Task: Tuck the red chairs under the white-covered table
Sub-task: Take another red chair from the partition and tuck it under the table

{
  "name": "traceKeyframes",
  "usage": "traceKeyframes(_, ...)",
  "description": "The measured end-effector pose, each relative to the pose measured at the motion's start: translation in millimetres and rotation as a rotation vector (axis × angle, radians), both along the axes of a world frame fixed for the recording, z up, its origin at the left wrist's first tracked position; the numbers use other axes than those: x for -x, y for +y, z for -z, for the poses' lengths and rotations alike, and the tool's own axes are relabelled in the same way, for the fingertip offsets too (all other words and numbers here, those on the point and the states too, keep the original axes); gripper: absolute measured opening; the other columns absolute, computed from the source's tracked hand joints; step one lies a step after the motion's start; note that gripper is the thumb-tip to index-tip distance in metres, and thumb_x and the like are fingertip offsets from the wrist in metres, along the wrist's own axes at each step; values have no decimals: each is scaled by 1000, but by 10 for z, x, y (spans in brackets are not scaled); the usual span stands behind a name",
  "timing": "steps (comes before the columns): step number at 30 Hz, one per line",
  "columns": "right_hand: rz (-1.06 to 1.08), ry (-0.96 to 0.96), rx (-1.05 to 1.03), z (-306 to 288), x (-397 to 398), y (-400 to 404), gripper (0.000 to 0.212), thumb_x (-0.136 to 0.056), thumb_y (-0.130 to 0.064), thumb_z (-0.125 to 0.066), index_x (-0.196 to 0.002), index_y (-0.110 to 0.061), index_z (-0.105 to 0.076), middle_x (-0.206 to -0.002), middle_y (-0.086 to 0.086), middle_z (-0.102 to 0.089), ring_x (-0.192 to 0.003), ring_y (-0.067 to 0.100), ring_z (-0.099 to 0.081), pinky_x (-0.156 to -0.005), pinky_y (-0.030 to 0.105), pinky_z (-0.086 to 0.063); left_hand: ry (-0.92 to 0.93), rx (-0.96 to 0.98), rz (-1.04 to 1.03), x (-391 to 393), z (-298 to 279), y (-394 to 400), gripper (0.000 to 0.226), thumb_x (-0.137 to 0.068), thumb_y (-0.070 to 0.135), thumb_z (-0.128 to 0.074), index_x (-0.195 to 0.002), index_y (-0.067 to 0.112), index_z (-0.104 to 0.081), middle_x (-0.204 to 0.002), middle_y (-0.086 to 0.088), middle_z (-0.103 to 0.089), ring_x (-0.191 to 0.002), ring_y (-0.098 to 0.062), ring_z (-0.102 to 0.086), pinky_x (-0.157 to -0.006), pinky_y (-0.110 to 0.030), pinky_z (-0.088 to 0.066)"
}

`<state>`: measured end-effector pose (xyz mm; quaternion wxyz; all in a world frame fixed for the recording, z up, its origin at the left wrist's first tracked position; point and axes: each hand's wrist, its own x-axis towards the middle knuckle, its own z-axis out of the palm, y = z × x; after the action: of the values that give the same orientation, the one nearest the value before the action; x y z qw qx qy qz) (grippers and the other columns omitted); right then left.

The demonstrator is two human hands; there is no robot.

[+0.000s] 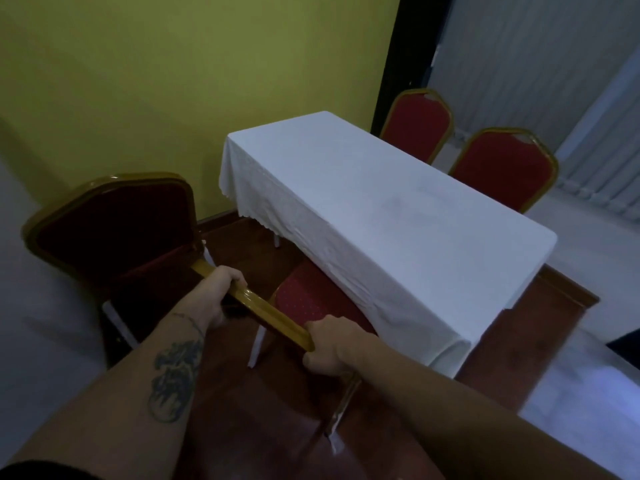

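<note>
A long table under a white cloth (398, 209) runs from the centre toward the back. Directly below me stands a red chair with a gold frame; its seat (311, 299) reaches partly under the near long side of the cloth. My left hand (221, 292) and my right hand (332, 344) both grip the gold top rail (270, 315) of its backrest, one near each end. Another red chair (114, 223) stands to the left, apart from the table. Two more red chairs (417, 123) (502, 168) stand along the far side with their backs above the tabletop.
A yellow-green wall (156, 81) rises behind the table's far end. Dark brown wood flooring (526, 323) lies under the table, with pale floor around it. Grey curtains (554, 81) hang at the right, past a dark door frame (398, 64).
</note>
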<state>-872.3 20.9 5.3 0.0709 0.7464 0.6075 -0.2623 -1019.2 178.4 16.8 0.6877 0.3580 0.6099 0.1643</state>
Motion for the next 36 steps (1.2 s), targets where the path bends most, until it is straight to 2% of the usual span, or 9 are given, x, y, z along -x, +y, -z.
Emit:
traceKeyframes(7, -2, -14, 23, 46, -137, 59, 52, -91, -47, -59, -131, -14, -54, -123, 13, -61, -105, 34, -62, -81, 39, -50, -12, -19, 42, -218, 55, 212, 23, -59, 5, -58, -80, 8, -49, -75, -12, -54, -68, -29, -59, -70, -41, -54)
traceKeyframes(9, -15, -10, 25, 58, -178, 106, 52, -91, -48, -59, -131, -15, -53, -123, 13, -60, -104, 33, -62, -78, 38, -48, 12, -25, 29, -271, 47, 230, 9, -66, 4, -56, -72, 8, -49, -72, -12, -52, -66, -29, -57, -80, -43, -55)
traceKeyframes(13, -45, -20, 9, 75, -215, 181, 55, -90, -49, -59, -131, -14, -52, -123, 15, -61, -106, 37, -62, -79, 38, -48, 39, -49, -17, -340, 59, 270, 20, -83, 3, -51, -64, 8, -46, -72, -11, -48, -68, -28, -52, -97, -44, -52)
traceKeyframes(15, -42, -16, 1, 94, -226, 199, 55, -89, -50, -59, -130, -15, -52, -121, 15, -61, -105, 37, -63, -77, 37, -46, 33, -67, -39, -374, 49, 288, 20, -90, 2, -50, -70, 8, -46, -75, -12, -48, -69, -26, -54, -81, -40, -56)
traceKeyframes(17, -51, -19, -13, 106, -229, 209, 55, -89, -51, -59, -129, -15, -53, -119, 14, -61, -103, 36, -62, -75, 37, -45, 41, -86, -111, -417, 51, 289, 2, -85, 0, -53, -86, 2, -53, -81, -14, -52, -81, -31, -61, -83, -44, -57)
traceKeyframes(20, -50, -28, -18, 119, -231, 207, 52, -88, -52, -58, -126, -16, -54, -118, 14, -61, -102, 35, -62, -77, 38, -47, 75, -168, -233, -433, 160, 280, 39, -74, 10, -58, -112, 1, -56, -93, -14, -60, -89, -34, -65, -78, -45, -54)
traceKeyframes(25, -36, -47, -22, 121, -219, 268, 54, -91, -51, -56, -132, -14, -51, -123, 16, -59, -108, 38, -61, -80, 39, -46, 94, -218, -156, -425, 182, 384, 42, -61, 19, -58, -101, 6, -61, -84, -9, -60, -76, -28, -62, -67, -39, -50)
traceKeyframes(28, -22, -42, -39, 97, -197, 352, 52, -92, -50, -56, -129, -14, -52, -123, 16, -60, -108, 39, -61, -81, 41, -47, 102, -226, -115, -415, 179, 542, 48, -54, 20, -57, -99, 4, -60, -84, -11, -63, -78, -31, -66, -78, -46, -59)
traceKeyframes(36, 52, -32, -51, 75, -119, 346, 48, -94, -47, -55, -128, -14, -52, -120, 15, -59, -105, 36, -61, -75, 37, -43, 74, -217, -25, -406, 84, 539, 17, -68, 17, -56, -83, 12, -53, -77, -6, -57, -76, -27, -61, -77, -45, -54)
